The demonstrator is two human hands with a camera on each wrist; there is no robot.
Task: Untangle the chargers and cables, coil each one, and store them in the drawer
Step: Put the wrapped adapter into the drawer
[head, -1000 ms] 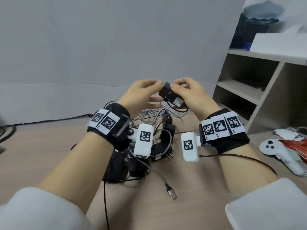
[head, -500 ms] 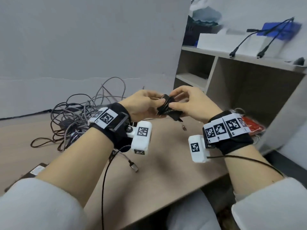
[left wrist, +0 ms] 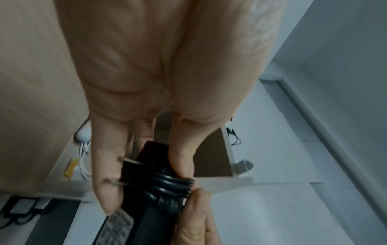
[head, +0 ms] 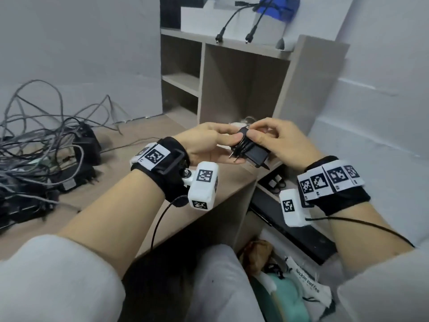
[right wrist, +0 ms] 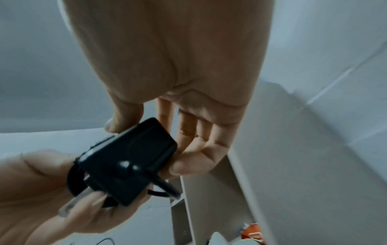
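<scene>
a: what's over on the left?
b: a tangled heap of grey and black cables and black charger bricks (head: 39, 154) lying on the light wooden table (head: 130, 177)

a: and the left hand?
b: the left hand (head: 206, 145) has its grip closed round the pronged end of a small black plug-in charger with its black cord wound round it (head: 249, 152), thumb on the cord coils, fingers curled beneath

a: the right?
b: the right hand (head: 278, 140) pinches the same charger from above, thumb and forefinger tight on its body; the charger is in the air between both hands, past the table's right edge, in front of a beige wooden shelf unit (head: 232, 84)

a: anything below?
b: an open drawer (head: 276, 182) with small things in it, too dark to make out
</scene>
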